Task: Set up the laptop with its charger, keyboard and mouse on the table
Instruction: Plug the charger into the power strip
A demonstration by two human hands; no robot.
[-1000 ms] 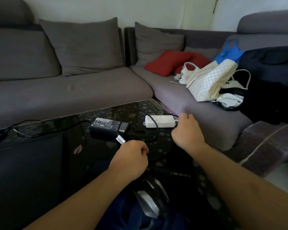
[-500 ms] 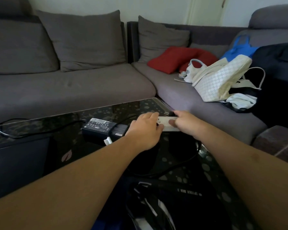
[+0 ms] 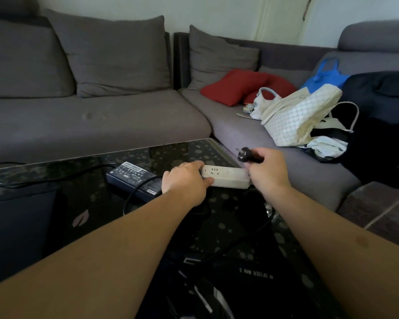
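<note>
Centre of frame: L hand (image 3: 186, 178) rests on the near end of a white power strip (image 3: 227, 176), thumb along its front edge, fingers over the top; grip lightly curled round the strip end, holding it down on the black glass table (image 3: 184, 150). R hand (image 3: 266, 171), just right of the strip, grip pinched round a black plug (image 3: 245, 154); plug raised above the strip's far end, prongs pointing up-left, not in a socket. Strip's socket face is up, w/ one outlet visible near the L hand.

Charger brick (image 3: 134, 177), black w/ white label, lies flat on the table just left of the L hand, touching nothing but its own cable (image 3: 134, 196), which loops toward the lower centre. Another black cable runs from the brick to the left edge of frame. Dark laptop (image 3: 21, 226) sits closed at lower left, leaf logo on the lid. Bottom centre: a dark bag (image 3: 251, 279) w/ white lettering; contents too dark to tell.

Behind the table, grey corner sofa (image 3: 97, 120) across the upper frame. Red cushion (image 3: 235, 87) upper centre-right, white patterned bag (image 3: 300, 116) beside it, blue bag (image 3: 325, 74) behind that.
</note>
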